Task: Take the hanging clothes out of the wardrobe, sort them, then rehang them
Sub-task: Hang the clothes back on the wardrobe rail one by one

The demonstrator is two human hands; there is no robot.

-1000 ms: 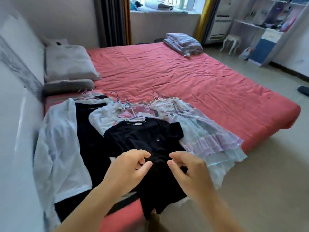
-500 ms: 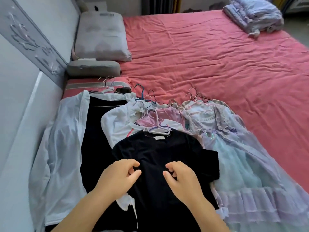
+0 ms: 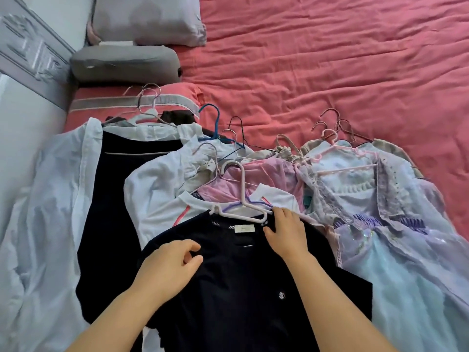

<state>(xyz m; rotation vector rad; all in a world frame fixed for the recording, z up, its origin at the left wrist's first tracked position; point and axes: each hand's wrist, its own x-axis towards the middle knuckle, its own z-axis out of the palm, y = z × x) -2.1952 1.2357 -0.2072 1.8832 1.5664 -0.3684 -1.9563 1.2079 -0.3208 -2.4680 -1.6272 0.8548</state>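
Note:
A black T-shirt (image 3: 243, 280) on a white plastic hanger (image 3: 241, 199) lies on top of the pile at the near edge of the red bed (image 3: 330, 72). My left hand (image 3: 170, 265) hovers over the shirt's left chest with fingers loosely curled and nothing visible in them. My right hand (image 3: 286, 232) rests on the shirt's right shoulder, fingertips touching the hanger's right end and thumb by the collar. Under the shirt lie a white top (image 3: 157, 189), a pink garment (image 3: 269, 174), a pale blue and lilac dress (image 3: 396, 224) and, at the left, a white shirt (image 3: 50, 199) over a dark garment (image 3: 114, 199).
Several hanger hooks (image 3: 215, 123) stick out above the pile. A grey pillow (image 3: 147, 19) and a grey bolster (image 3: 124, 63) lie at the head of the bed beside the carved headboard (image 3: 28, 47). Bare red sheet stretches to the right.
The view has tilted down and closer to the pile. My right hand moved up from the shirt's chest to its right shoulder by the hanger; my left hand stayed over the chest.

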